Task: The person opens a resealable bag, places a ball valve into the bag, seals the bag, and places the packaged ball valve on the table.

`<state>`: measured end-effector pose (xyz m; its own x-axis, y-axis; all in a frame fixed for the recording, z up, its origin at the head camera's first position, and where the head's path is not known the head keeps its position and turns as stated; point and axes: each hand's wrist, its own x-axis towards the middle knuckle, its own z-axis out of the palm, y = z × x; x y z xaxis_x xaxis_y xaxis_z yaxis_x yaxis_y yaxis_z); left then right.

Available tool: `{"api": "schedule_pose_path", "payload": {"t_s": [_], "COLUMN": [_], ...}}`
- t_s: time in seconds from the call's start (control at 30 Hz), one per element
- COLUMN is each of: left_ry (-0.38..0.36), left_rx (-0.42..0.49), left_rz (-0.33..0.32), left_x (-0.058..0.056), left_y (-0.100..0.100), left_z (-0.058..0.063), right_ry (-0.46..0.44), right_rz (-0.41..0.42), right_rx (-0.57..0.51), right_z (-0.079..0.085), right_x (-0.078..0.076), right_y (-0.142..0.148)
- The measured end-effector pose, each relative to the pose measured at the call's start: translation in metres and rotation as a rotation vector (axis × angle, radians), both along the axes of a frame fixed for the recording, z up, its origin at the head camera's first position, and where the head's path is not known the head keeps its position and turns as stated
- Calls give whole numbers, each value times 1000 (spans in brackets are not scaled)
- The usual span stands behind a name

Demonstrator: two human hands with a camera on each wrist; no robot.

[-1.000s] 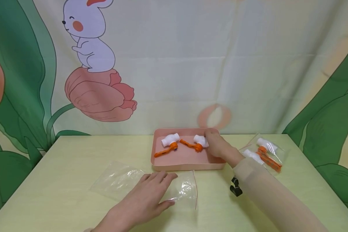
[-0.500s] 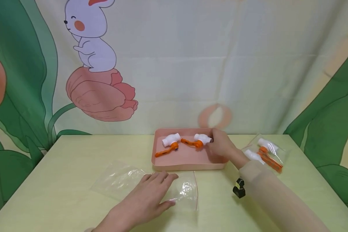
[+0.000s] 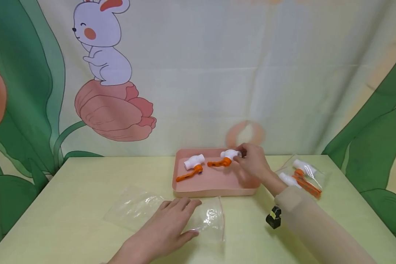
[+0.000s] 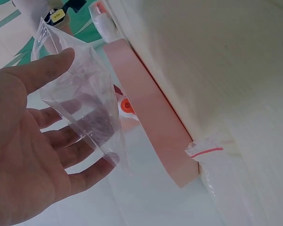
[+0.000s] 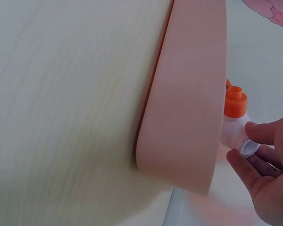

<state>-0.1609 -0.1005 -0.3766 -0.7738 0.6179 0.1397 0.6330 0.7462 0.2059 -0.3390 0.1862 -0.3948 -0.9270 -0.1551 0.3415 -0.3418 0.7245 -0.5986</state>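
Note:
My right hand (image 3: 253,161) pinches one white end of a ball valve (image 3: 229,155) with an orange lever, over the right part of a pink tray (image 3: 214,192). In the right wrist view, thumb and fingers meet round the open end of this white valve (image 5: 238,134). A second ball valve (image 3: 194,162) lies in the tray's left half, its orange lever pointing left. My left hand (image 3: 168,225) is spread loosely over a clear zip bag (image 3: 209,218). The left wrist view has the clear bag (image 4: 92,89) between the thumb and the relaxed fingers, which are apart.
At the right of the table (image 3: 69,205), a clear bag (image 3: 303,176) holds white and orange valves. Behind the table hangs a printed cloth (image 3: 191,91) with a rabbit and flowers. A black wrist device (image 3: 274,217) hangs under the right sleeve (image 3: 316,223).
My right hand has lifted the right-hand valve slightly from the tray floor, and its lever has swung to point left. The left hand and the clear bag have stayed in place.

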Motion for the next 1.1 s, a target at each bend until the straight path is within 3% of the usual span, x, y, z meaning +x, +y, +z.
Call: {"api": "schedule_pose_path", "payload": {"t_s": [0.33, 0.57, 1.1], "left_ry": [-14, 25, 29], "left_rx": [10, 63, 66], "left_rz": [23, 37, 99], "left_x": [-2, -5, -11], "left_y": [-3, -8, -12], "left_z": [-1, -3, -2], "right_ry": [28, 63, -4], "right_rz": [-7, 21, 90], "right_rx": [-52, -101, -223], "right_z": [6, 15, 23], "right_x": [13, 26, 63], "right_y": [7, 13, 25]}}
